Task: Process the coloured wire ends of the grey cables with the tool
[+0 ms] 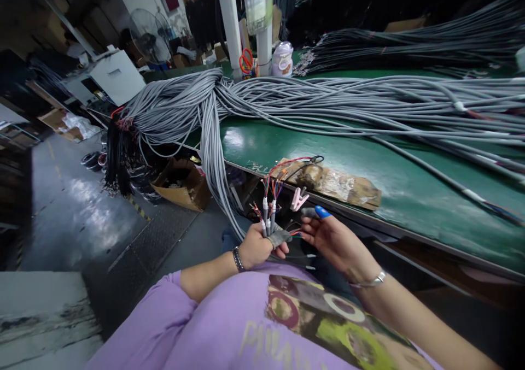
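My left hand (259, 245) is closed around several grey cables (266, 228), whose white-taped ends stand up with bare coloured wires fanned out on top. Its thumb wears a grey finger cover. From that thumb, thin red, blue and green wires (295, 233) stretch across to the curled fingers of my right hand (328, 236). A blue cover sits on the right thumb, close against a grey-covered fingertip. A pink clip (299, 199) stands on the bench edge just beyond the hands, beside a taped board (344, 187) with red and black leads.
Long grey cables (287, 99) lie across the green bench (254, 140), some hanging over its front edge. Dark cables (410, 47) are piled behind. Red scissors (246, 61) and a lilac container (283, 59) stand by the posts. A cardboard box (182, 187) is below left.
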Tool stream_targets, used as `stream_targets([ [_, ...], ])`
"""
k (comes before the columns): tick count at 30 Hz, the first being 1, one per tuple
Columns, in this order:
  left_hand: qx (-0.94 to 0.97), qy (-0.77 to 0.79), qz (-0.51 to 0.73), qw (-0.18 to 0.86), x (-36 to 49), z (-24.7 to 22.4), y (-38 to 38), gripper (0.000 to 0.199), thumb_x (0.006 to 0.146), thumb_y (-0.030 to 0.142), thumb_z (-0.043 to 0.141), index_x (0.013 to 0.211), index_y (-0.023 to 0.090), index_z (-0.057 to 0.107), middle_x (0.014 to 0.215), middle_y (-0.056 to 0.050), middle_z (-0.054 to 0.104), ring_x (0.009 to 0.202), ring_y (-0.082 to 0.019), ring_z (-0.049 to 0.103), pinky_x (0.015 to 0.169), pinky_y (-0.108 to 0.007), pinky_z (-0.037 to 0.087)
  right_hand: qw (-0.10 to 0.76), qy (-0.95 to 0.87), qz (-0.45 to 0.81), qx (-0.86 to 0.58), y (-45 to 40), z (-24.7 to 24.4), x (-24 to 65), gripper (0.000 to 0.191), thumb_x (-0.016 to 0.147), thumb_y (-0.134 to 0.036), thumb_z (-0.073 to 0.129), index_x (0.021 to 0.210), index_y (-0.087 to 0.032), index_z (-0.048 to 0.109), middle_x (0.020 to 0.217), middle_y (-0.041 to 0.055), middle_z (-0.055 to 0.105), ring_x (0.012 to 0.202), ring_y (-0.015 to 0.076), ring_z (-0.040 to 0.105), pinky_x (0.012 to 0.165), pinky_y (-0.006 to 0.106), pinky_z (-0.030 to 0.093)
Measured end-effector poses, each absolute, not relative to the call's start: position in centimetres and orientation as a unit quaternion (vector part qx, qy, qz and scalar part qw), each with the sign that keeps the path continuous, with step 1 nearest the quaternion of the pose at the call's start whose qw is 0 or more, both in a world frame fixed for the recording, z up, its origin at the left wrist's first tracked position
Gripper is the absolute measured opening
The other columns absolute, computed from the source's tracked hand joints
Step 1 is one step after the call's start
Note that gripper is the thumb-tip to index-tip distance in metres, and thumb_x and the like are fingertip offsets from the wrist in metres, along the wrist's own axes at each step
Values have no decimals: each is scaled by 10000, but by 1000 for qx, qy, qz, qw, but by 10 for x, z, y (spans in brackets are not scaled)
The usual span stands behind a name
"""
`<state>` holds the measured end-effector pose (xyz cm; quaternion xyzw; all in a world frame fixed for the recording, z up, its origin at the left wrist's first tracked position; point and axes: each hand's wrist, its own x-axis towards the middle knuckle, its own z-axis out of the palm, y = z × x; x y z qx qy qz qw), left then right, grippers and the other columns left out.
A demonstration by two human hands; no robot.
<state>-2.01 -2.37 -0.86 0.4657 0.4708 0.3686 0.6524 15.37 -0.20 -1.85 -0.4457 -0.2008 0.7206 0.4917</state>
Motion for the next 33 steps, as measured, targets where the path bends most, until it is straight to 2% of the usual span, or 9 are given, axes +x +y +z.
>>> stream_targets([
  [2,469,472,370,648,-21,-9,-24,534,654,636,699,620,117,579,560,-40,614,439,-102,561,443,-217,461,444,-262,736,-439,-8,-18,153,370,683,-541,731,819,-208,645,769,26,655,633,142,578,580,273,489],
  [4,474,473,366,647,-20,-8,-23,530,658,634,698,618,118,583,560,-39,616,444,-100,561,445,-211,456,419,-340,720,-437,-14,-16,148,386,673,-531,754,838,-200,644,704,7,640,599,130,552,565,257,455],
  [7,479,473,348,652,-18,-7,-22,530,648,631,708,610,116,588,554,-36,615,446,-96,562,454,-206,455,407,-441,671,-435,-18,-11,141,360,698,-525,733,774,-194,613,601,-15,603,563,128,528,572,261,431],
  [13,456,469,286,700,-21,-6,-22,521,534,575,808,648,109,605,511,-30,610,436,-120,578,472,-231,484,369,-563,581,-458,-13,3,138,388,699,-580,674,681,-207,569,609,14,623,572,160,550,573,288,453],
  [19,436,461,365,681,-22,-18,-21,544,612,638,734,639,113,590,555,-40,632,442,-117,582,467,-231,481,376,-513,629,-447,-14,3,131,388,740,-593,631,729,-222,517,510,-19,585,489,155,551,525,290,441],
  [23,435,454,384,676,-21,-23,-21,515,650,613,724,646,116,590,549,-40,631,451,-120,586,472,-230,479,394,-488,630,-459,-15,4,128,424,696,-627,653,715,-222,530,496,-26,566,485,148,530,543,298,451],
  [33,402,475,406,669,-18,-20,-20,503,642,614,718,679,130,583,574,-39,650,451,-126,593,466,-233,475,426,-444,617,-491,-13,-2,132,397,643,-586,725,680,-219,580,544,-15,545,526,142,472,515,282,403],
])
